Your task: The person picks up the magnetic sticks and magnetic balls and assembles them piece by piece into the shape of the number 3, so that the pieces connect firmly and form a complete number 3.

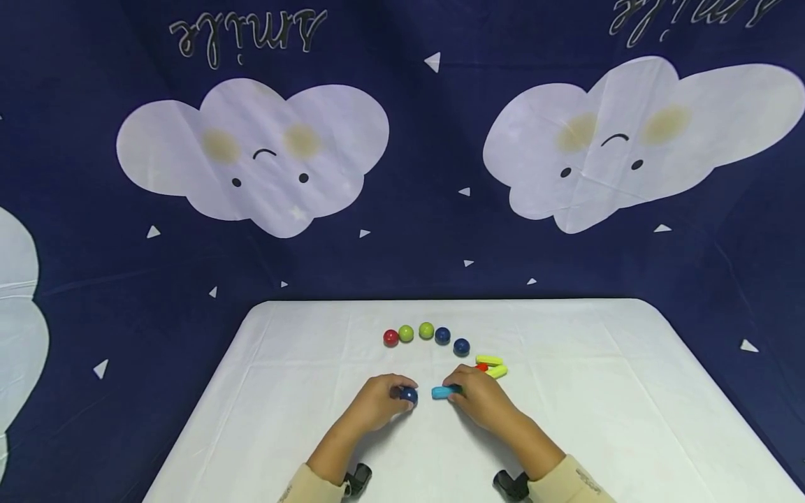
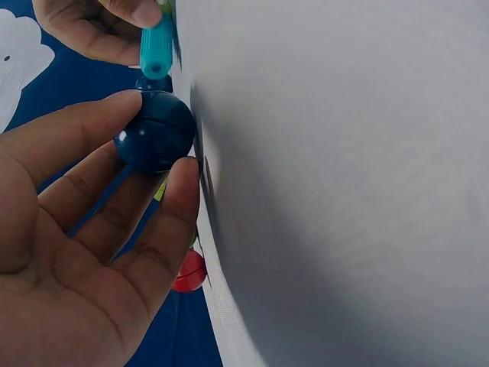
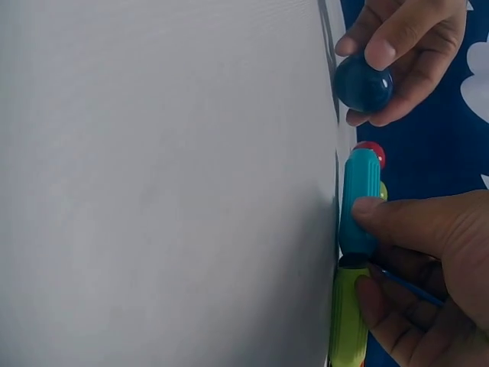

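My left hand (image 1: 377,402) pinches a glossy dark blue ball (image 1: 410,396) between thumb and fingers, close over the white table. A seam runs round the ball (image 2: 155,134) in the left wrist view. Across from it, my right hand (image 1: 483,397) grips a short turquoise ribbed cylinder (image 1: 442,392) that lies sideways, one end pointing toward the ball. In the right wrist view the thumb presses along the cylinder (image 3: 357,202), and its rear end is dark. A small gap separates ball and cylinder in the head view.
Beyond the hands, a red ball (image 1: 390,338), two green balls, a dark blue ball (image 1: 443,336) and another dark blue ball (image 1: 462,347) form an arc. Yellow-green cylinders (image 1: 497,372) and a red piece (image 1: 481,367) lie just past my right hand. A dark blue cloud-print cloth (image 1: 415,265) hangs behind.
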`<action>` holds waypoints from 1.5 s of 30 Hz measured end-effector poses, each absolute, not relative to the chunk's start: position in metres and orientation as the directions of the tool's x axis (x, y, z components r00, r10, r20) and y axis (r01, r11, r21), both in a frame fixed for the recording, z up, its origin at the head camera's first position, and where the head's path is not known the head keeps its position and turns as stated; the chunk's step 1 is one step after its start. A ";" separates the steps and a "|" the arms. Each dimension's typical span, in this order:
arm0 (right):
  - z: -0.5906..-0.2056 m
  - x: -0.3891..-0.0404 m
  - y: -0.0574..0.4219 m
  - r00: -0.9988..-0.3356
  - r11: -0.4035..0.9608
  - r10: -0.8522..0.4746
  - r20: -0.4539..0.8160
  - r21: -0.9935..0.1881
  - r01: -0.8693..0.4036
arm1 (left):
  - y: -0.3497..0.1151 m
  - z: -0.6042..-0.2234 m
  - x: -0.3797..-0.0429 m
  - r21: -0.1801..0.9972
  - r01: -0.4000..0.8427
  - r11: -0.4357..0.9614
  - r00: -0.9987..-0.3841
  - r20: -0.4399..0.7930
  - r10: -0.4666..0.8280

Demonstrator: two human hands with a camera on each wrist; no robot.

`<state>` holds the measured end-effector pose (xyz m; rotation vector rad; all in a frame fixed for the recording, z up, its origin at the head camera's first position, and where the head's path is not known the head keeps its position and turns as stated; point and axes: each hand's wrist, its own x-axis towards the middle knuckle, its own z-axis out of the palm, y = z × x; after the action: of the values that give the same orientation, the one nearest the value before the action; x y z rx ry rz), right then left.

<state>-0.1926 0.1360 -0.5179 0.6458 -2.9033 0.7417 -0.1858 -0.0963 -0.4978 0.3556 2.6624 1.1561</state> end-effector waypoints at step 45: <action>-0.508 -0.172 0.127 -0.869 0.767 -0.454 0.195 -0.411 -0.493 | -0.092 -0.500 -0.179 0.778 0.173 0.604 -0.926 -0.081 0.369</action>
<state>-0.1718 0.1271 -0.5084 0.7712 -2.8733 0.7046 -0.1787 -0.0921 -0.4998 0.4467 2.5984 1.2232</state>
